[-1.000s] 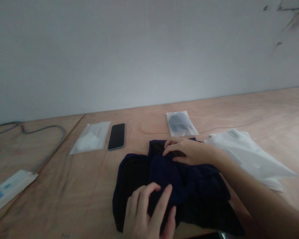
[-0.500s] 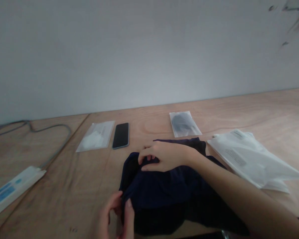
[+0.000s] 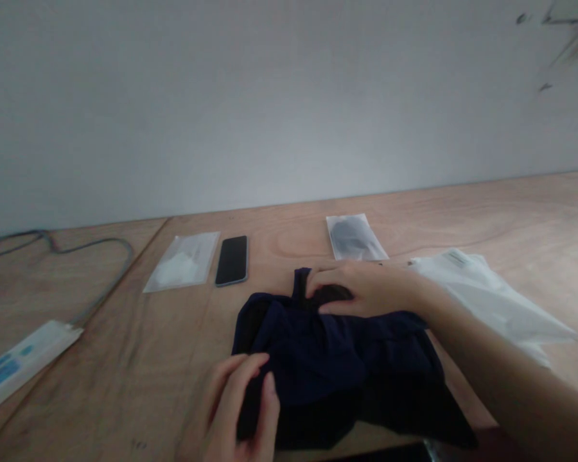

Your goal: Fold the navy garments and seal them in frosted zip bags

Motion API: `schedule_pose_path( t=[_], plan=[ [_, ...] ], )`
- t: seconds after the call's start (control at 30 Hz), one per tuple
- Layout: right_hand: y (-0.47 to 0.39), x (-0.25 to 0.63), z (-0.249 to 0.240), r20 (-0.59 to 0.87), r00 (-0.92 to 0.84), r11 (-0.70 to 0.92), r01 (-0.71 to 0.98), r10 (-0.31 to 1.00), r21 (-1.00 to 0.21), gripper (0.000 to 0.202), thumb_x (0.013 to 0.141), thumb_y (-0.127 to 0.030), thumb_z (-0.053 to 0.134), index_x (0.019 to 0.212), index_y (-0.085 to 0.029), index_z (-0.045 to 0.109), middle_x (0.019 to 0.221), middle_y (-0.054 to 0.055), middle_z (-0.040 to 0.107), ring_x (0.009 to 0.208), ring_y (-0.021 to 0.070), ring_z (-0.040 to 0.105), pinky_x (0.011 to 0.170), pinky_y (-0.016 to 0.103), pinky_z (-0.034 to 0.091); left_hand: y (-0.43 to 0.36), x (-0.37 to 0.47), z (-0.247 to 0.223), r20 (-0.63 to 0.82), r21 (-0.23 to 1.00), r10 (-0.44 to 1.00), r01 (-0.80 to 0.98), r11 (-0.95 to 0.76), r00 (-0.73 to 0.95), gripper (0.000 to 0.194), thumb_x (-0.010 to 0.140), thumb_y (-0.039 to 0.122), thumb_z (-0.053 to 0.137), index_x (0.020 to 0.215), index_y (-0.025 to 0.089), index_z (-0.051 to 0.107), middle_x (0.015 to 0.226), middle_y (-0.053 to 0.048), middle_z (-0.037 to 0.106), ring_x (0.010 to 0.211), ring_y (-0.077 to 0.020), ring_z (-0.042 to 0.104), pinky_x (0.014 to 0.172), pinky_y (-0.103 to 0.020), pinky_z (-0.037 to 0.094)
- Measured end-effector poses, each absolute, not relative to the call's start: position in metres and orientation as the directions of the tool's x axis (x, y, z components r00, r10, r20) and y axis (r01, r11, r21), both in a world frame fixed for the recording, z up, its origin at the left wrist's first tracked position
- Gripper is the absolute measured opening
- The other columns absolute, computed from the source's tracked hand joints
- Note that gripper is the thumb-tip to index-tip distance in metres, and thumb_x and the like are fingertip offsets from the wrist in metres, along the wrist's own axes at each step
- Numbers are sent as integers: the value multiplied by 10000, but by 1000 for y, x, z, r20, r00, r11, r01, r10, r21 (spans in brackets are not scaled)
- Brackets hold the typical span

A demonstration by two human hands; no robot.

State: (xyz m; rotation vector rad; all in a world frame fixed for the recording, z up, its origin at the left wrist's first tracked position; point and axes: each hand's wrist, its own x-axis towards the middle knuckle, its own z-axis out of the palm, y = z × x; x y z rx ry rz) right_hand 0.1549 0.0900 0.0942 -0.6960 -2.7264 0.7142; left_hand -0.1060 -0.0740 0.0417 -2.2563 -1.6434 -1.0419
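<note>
A dark navy and black cloth garment (image 3: 318,359) lies crumpled on the wooden table; its exact kind is unclear. At its near left corner is my left hand (image 3: 236,404), thumb and fingers curled round a black part of the cloth. My right hand (image 3: 361,289) reaches across from the right and grips the far edge, fingers bent over a bunched fold. My right forearm passes over the garment's right side and hides part of a white plastic bag.
White plastic bags (image 3: 496,301) lie stacked at the right. Farther back are a clear bag with dark contents (image 3: 354,237), a phone (image 3: 232,260) and a clear bag with white contents (image 3: 183,260). A power strip (image 3: 24,366) with its cord (image 3: 120,273) is at the left.
My right hand has moved right and slightly away along the cloth, gathering its far edge. My left hand has shifted a little right and up along the near left corner.
</note>
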Motion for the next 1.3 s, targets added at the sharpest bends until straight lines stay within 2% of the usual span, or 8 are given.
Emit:
schedule_pose_path(
  t=[0.23, 0.37, 0.53, 0.63, 0.93, 1.03, 1.17, 1.3],
  plan=[
    [41, 282, 61, -73, -546, 445, 746, 834, -496, 328, 871, -304, 772, 1193, -291, 712, 1217, 54, 709, 1045, 235, 704, 912, 370, 574, -11, -67, 48, 228, 277, 799, 749, -602, 557, 206, 961, 168, 688, 1140, 263, 727, 1015, -30, 704, 931, -252, 662, 835, -420, 546],
    [10, 299, 35, -22, -466, 388, 760, 884, -521, 277, 917, -178, 632, 1153, -295, 719, 1268, 72, 682, 959, 207, 732, 848, 360, 606, -1, -67, 48, 117, 309, 815, 759, -573, 568, 126, 948, 126, 688, 920, 243, 724, 943, -7, 704, 902, -241, 659, 821, -403, 522],
    [10, 292, 32, 122, -459, 447, 714, 880, -538, 167, 978, -215, 567, 1022, -263, 721, 1179, 84, 708, 969, 223, 735, 829, 365, 616, 6, -64, 55, 105, 327, 795, 734, -595, 598, 465, 848, 223, 851, 1273, 272, 669, 1029, -8, 731, 954, -255, 683, 851, -390, 521],
    [26, 288, 40, 115, -458, 440, 710, 882, -550, 167, 979, -218, 562, 1074, -257, 694, 1068, 64, 738, 911, 212, 731, 800, 353, 618, 18, -56, 60, 60, 301, 798, 751, -587, 600, 214, 906, 188, 768, 1098, 273, 728, 933, 15, 736, 873, -218, 701, 793, -336, 503],
    [88, 260, 48, 224, -298, 368, 831, 928, -417, 108, 945, -225, 561, 874, -232, 642, 747, 16, 682, 627, 177, 611, 648, 322, 531, 88, -52, 60, 122, 236, 953, 925, -298, 276, 167, 993, 276, 568, 1073, 190, 687, 732, -25, 718, 689, -210, 680, 621, -281, 417],
    [90, 254, 48, 276, -269, 364, 844, 923, -394, 120, 982, -269, 561, 896, -244, 640, 825, 45, 678, 712, 204, 631, 696, 351, 547, 82, -57, 64, 136, 214, 961, 940, -265, 240, 167, 997, 276, 561, 1092, 194, 671, 710, -11, 699, 646, -201, 657, 594, -272, 388],
    [62, 257, 46, 286, -319, 408, 845, 903, -345, 171, 1015, -345, 570, 901, -238, 639, 915, 86, 668, 859, 256, 663, 798, 413, 569, 39, -88, 64, 197, 229, 933, 911, -343, 301, 279, 1012, 332, 564, 768, 222, 640, 688, 7, 679, 623, -170, 646, 614, -268, 427],
    [30, 269, 31, 184, -413, 451, 819, 892, -354, 166, 998, -386, 635, 944, -235, 678, 978, 97, 681, 903, 275, 683, 818, 437, 596, 1, -133, 40, 374, 253, 870, 868, -428, 320, 268, 1014, 465, 591, 958, 259, 752, 847, 8, 767, 708, -177, 737, 645, -261, 533]
  ],
)
